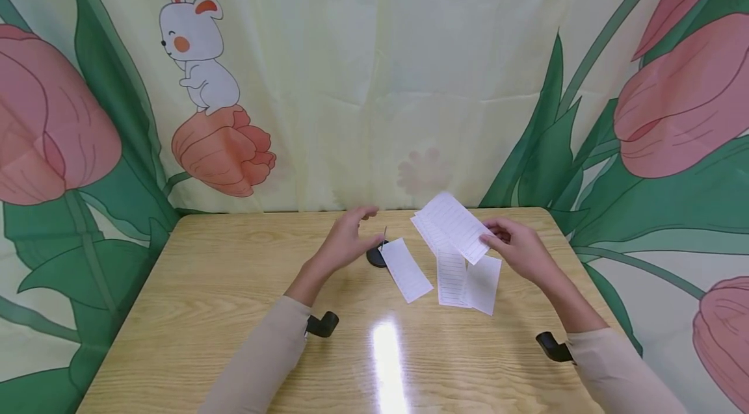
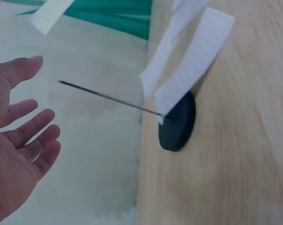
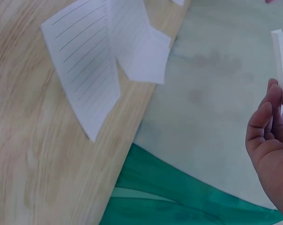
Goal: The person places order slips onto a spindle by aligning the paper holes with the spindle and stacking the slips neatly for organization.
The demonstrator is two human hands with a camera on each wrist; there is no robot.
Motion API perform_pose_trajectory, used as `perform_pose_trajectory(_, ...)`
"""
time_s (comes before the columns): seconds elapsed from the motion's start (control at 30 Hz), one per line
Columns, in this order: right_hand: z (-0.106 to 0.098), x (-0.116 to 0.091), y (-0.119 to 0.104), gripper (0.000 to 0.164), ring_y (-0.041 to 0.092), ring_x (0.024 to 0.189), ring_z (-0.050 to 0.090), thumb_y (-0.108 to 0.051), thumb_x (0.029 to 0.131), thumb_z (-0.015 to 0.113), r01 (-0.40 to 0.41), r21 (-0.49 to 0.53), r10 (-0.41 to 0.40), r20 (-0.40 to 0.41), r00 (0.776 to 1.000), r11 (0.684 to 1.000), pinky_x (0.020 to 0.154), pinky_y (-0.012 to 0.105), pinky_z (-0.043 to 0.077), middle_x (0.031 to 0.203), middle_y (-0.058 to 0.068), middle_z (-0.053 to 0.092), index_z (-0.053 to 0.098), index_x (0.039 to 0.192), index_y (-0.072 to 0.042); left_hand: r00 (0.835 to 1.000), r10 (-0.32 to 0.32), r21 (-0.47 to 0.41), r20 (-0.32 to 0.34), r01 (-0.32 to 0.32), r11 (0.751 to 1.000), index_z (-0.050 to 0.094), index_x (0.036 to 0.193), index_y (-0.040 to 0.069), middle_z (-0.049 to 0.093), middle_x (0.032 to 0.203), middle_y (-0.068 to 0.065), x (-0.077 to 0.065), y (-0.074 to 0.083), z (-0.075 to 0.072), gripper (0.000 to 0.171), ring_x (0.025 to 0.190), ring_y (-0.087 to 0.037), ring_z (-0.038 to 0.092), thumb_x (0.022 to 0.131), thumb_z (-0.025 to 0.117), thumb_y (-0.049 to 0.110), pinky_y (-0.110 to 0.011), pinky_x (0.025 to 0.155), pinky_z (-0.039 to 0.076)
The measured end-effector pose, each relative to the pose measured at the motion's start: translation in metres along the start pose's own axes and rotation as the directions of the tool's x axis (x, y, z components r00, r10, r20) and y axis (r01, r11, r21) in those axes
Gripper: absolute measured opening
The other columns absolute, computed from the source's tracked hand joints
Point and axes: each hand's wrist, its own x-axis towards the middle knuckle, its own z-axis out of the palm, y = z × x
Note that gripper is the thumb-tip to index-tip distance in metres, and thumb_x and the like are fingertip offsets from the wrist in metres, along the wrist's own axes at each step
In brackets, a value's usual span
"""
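Observation:
A paper spike with a round black base [image 1: 374, 258] and a thin upright metal needle [image 2: 108, 97] stands near the table's back edge. One lined paper slip [image 1: 406, 273] is on the needle at its lower end, sloping off the base onto the table. My left hand [image 1: 346, 244] is beside the spike, its fingers spread and holding nothing. To the right, my right hand [image 1: 519, 249] pinches a lined paper slip [image 1: 453, 222] between thumb and fingers by its lower right edge, raised above the table. Under it lie several more slips [image 1: 452, 281], overlapping one another.
The wooden table [image 1: 234, 284] ends at a hanging curtain [image 1: 363, 89] printed with tulips and a rabbit. Black wrist-camera mounts [image 1: 323, 324] stick out at both sleeves. A bright light reflection [image 1: 389, 362] lies on the tabletop toward the front.

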Motion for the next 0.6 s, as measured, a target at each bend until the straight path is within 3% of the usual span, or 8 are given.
perform_pose_trajectory(0.3, 0.014, 0.01, -0.014, 0.021, 0.02, 0.085, 0.068, -0.007, 0.099, 0.069, 0.043, 0.035, -0.043, 0.006, 0.999, 0.998, 0.07, 0.019, 0.054, 0.102, 0.016, 0.074, 0.069, 0.118, 0.003, 0.993, 0.097, -0.03, -0.068, -0.1, 0.995, 0.062, 0.138, 0.006, 0.068, 0.127, -0.011, 0.002, 0.02, -0.003, 0.044, 0.118, -0.027, 0.062, 0.099, 0.071, 0.024, -0.047, 0.099, 0.052)
perform_pose_trajectory(0.6, 0.029, 0.015, -0.024, 0.023, 0.02, 0.086, 0.068, -0.008, 0.098, 0.07, 0.052, 0.09, -0.056, 0.039, 0.998, 0.995, 0.071, 0.02, 0.054, 0.101, 0.014, 0.074, 0.069, 0.119, 0.002, 0.991, 0.075, -0.085, -0.111, -0.085, 0.993, 0.069, 0.128, 0.004, 0.074, 0.103, -0.005, 0.006, 0.032, -0.004, 0.03, 0.097, -0.018, 0.067, 0.101, 0.068, 0.019, -0.037, 0.084, 0.057)
